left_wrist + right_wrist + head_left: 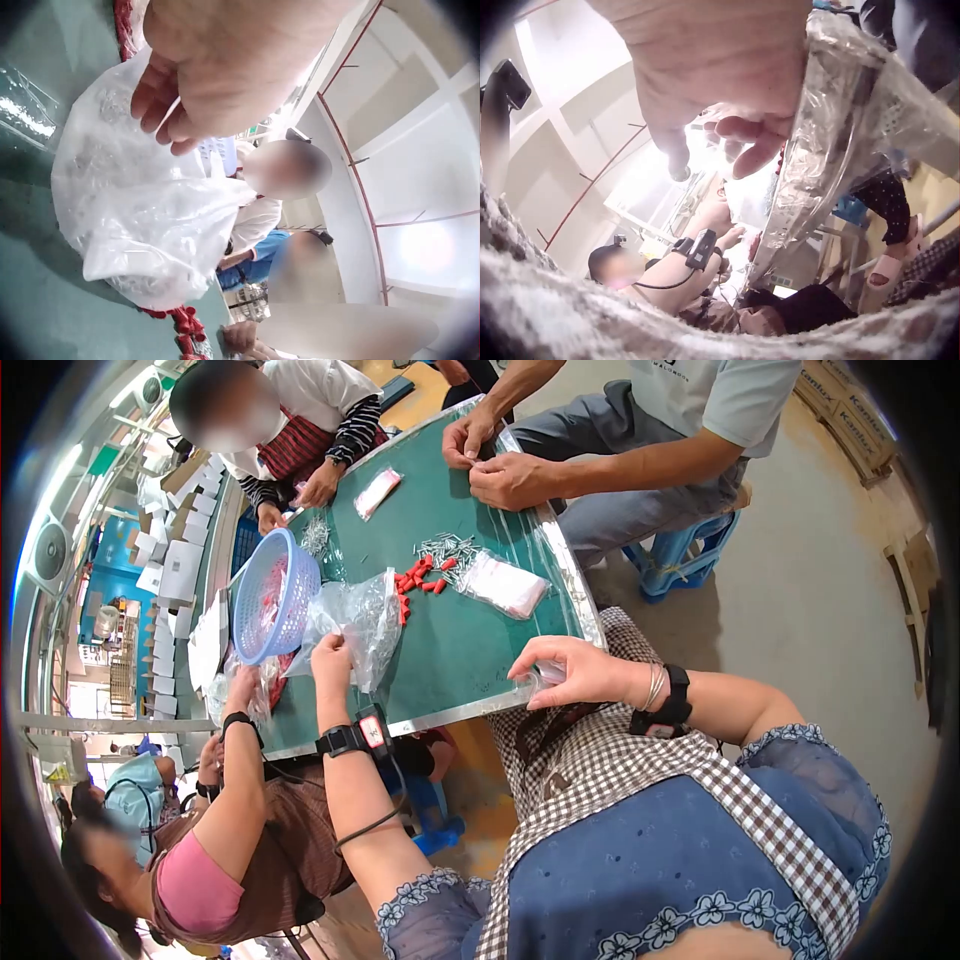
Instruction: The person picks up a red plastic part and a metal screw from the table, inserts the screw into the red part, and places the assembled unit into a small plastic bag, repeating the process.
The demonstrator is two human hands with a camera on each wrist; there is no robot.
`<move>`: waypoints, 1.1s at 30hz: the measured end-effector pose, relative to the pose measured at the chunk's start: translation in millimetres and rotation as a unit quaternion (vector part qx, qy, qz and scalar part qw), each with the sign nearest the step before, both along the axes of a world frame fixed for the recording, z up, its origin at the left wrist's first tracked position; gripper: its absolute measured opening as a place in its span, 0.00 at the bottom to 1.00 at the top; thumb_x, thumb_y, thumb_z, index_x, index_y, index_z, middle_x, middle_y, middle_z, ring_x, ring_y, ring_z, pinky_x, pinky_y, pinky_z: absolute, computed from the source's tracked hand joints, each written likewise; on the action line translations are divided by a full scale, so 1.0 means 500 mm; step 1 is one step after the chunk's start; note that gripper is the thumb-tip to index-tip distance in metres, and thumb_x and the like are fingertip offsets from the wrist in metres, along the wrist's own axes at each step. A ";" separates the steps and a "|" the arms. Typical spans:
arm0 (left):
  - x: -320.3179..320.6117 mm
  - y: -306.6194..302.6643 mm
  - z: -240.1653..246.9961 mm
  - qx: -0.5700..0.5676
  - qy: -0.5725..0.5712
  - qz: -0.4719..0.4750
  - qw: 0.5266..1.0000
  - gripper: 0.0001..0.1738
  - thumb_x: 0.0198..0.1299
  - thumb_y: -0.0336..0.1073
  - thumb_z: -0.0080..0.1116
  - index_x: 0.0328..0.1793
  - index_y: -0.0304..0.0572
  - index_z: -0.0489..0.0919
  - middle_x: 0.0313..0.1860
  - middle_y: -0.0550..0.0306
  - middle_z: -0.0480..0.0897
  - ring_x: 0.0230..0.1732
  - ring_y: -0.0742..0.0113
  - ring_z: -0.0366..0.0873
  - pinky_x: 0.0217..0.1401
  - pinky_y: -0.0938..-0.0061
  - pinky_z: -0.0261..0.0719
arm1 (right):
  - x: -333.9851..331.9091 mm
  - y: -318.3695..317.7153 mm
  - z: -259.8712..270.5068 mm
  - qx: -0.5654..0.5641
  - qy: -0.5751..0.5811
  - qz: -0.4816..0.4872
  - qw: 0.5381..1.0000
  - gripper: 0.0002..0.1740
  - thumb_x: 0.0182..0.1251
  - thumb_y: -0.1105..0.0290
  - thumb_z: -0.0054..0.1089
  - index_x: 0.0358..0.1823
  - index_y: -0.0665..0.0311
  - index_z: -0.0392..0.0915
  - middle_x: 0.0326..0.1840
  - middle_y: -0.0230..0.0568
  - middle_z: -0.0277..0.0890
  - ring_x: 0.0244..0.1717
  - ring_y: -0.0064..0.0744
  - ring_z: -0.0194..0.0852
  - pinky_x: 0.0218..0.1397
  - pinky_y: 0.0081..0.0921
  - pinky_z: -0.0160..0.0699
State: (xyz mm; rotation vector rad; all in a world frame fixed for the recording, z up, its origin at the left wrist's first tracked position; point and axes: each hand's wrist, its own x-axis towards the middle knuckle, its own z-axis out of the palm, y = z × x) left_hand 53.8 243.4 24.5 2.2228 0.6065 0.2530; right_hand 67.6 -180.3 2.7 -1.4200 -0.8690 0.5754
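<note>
A clear plastic bag (365, 622) lies bunched on the green table (450, 665). My left hand (333, 658) pinches its near edge, and in the left wrist view the curled fingers (161, 101) are at the top of the crumpled bag (150, 202). My right hand (575, 668) is over the table's near edge, its thumb and fingers curved and apart. The gap between them shows in the right wrist view, beside the film-wrapped edge (799, 165). Red plugs (415, 575) lie just beyond the bag, next to loose screws (448, 550).
A lilac basket (275, 595) stands left of the bag. A packet of small bags (503, 584) lies at the right, another packet (377, 494) farther back. People work around the table; one arm (236, 710) is close to my left. A blue stool (680, 560) stands at the right.
</note>
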 end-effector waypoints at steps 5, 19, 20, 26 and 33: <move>-0.008 -0.019 -0.019 0.072 0.011 -0.046 0.996 0.08 0.60 0.31 0.55 0.34 0.34 0.82 0.24 0.58 0.80 0.26 0.73 0.75 0.30 0.74 0.72 | 0.007 0.003 0.002 -0.007 -0.018 0.007 1.000 0.23 0.54 0.62 0.74 0.50 0.60 0.80 0.46 0.35 0.77 0.51 0.33 0.75 0.58 0.28 0.72; 0.033 -0.221 0.128 0.297 -0.220 -0.073 0.926 0.04 0.60 0.29 0.60 0.39 0.40 0.84 0.33 0.52 0.82 0.34 0.54 0.79 0.40 0.66 0.77 | 0.005 -0.002 0.010 -0.010 -0.013 0.003 1.000 0.23 0.54 0.63 0.74 0.50 0.60 0.80 0.46 0.36 0.77 0.51 0.33 0.75 0.58 0.28 0.72; 0.048 -0.248 0.119 0.282 -0.196 -0.130 0.930 0.05 0.60 0.30 0.60 0.40 0.39 0.84 0.34 0.51 0.83 0.35 0.54 0.80 0.40 0.67 0.77 | 0.005 -0.001 0.009 -0.006 -0.001 0.006 1.000 0.22 0.54 0.63 0.74 0.50 0.61 0.80 0.46 0.36 0.77 0.51 0.32 0.75 0.58 0.28 0.72; 0.161 -0.305 0.040 0.297 -0.120 -0.188 0.928 0.07 0.59 0.33 0.60 0.42 0.43 0.85 0.40 0.53 0.83 0.42 0.51 0.81 0.45 0.62 0.78 | 0.001 0.000 -0.006 0.018 0.034 -0.005 0.999 0.22 0.54 0.64 0.74 0.51 0.61 0.80 0.45 0.35 0.76 0.50 0.31 0.75 0.57 0.27 0.72; 0.208 -0.282 -0.015 0.401 -0.046 -0.275 0.872 0.16 0.55 0.30 0.60 0.51 0.45 0.83 0.46 0.53 0.83 0.48 0.49 0.79 0.51 0.59 0.77 | 0.007 -0.007 0.002 0.005 0.004 0.000 1.000 0.22 0.56 0.61 0.73 0.51 0.60 0.80 0.45 0.35 0.76 0.50 0.31 0.74 0.56 0.28 0.72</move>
